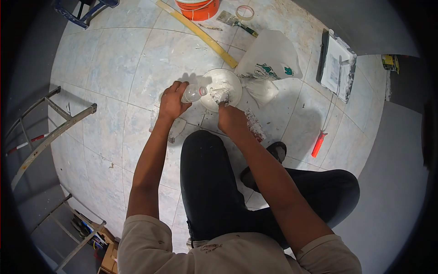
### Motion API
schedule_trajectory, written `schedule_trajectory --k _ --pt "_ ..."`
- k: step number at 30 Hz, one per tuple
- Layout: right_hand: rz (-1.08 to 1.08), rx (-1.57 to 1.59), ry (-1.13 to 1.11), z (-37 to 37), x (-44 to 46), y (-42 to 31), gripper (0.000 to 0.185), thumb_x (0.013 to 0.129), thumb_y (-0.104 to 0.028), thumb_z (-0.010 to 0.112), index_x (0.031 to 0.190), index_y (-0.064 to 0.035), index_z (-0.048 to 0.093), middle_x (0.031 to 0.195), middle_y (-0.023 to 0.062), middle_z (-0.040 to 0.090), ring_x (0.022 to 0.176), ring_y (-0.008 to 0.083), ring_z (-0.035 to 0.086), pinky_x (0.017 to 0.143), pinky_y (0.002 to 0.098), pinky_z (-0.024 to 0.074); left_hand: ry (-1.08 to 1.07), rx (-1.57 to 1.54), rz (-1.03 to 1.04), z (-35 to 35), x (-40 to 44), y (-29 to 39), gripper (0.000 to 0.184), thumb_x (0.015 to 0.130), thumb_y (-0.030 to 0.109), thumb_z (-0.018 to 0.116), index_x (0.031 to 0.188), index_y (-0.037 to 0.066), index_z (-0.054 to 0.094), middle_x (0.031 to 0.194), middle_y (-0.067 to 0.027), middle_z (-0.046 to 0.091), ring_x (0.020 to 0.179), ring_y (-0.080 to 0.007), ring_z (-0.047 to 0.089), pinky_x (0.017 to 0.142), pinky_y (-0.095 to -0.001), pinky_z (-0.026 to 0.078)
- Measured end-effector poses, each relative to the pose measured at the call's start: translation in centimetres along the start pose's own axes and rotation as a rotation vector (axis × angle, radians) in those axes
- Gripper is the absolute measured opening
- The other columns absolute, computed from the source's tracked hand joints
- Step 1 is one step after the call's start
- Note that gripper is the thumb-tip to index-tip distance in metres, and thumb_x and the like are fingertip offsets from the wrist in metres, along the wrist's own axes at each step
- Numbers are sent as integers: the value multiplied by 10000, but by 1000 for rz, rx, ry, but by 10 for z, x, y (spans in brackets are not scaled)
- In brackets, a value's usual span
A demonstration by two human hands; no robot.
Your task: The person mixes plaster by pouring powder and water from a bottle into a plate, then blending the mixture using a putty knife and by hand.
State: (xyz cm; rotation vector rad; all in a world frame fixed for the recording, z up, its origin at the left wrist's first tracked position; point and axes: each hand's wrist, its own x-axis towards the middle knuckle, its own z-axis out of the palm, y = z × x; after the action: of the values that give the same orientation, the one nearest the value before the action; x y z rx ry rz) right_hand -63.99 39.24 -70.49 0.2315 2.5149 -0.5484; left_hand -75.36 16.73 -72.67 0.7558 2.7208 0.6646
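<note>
My left hand (171,101) is wrapped round a clear plastic bottle (190,94), which lies tilted with its open mouth over the left rim of a round white dish (236,84). White paste or powder (221,89) sits heaped in the dish. My right hand (232,120) is closed on a putty knife (222,101), its blade in the white material; most of the handle is hidden by my fingers. Just right of the dish stands a white plastic bag (273,57). Beside my right wrist, a white-smeared tool (255,125) lies on the floor, partly covered.
A paint tray (326,68) holds a roller with a red handle (318,145). Farther off are an orange bucket (197,10), a paintbrush (237,23), a tape roll (245,12) and a yellow strip (200,34). A metal ladder (59,121) is at left.
</note>
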Motion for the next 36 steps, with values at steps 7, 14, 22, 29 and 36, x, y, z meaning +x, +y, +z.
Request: schedule_trajectory --k 7,14,22,29,36 --pt "-8 -14 19 -1 0 0 290 882 -61 632 1155 31 668 976 230 768 937 392 780 816 513 624 -5 160 67 21 -3 -10 799 700 183 921 1431 182 599 1332 -86 639 1254 -337 607 1121 -488 446" --pt "-9 -20 46 5 -1 1 313 887 -64 634 1179 40 676 955 224 773 913 385 783 801 497 629 -20 236 42 31 1 -1 791 715 174 902 1447 192 601 1301 -79 644 1254 -316 590 1101 -483 430" --pt "-2 -44 0 5 1 0 353 883 -62 653 1219 45 661 987 212 777 936 364 786 801 479 635 -25 263 68 39 4 -1 775 714 173 896 1434 200 611 1277 -75 644 1234 -313 597 1088 -476 431" --pt "-1 -9 2 0 -3 -2 352 869 -58 677 1207 41 663 982 206 779 930 367 788 798 486 637 -26 255 84 44 7 4 757 711 159 890 1417 201 618 1263 -77 643 1232 -315 593 1086 -479 430" --pt "-81 -36 187 13 -4 2 114 935 -129 641 962 -26 681 831 171 761 799 334 793 697 461 635 -22 264 99 50 7 4 763 706 145 879 1422 203 622 1251 -78 642 1218 -315 590 1085 -473 425"
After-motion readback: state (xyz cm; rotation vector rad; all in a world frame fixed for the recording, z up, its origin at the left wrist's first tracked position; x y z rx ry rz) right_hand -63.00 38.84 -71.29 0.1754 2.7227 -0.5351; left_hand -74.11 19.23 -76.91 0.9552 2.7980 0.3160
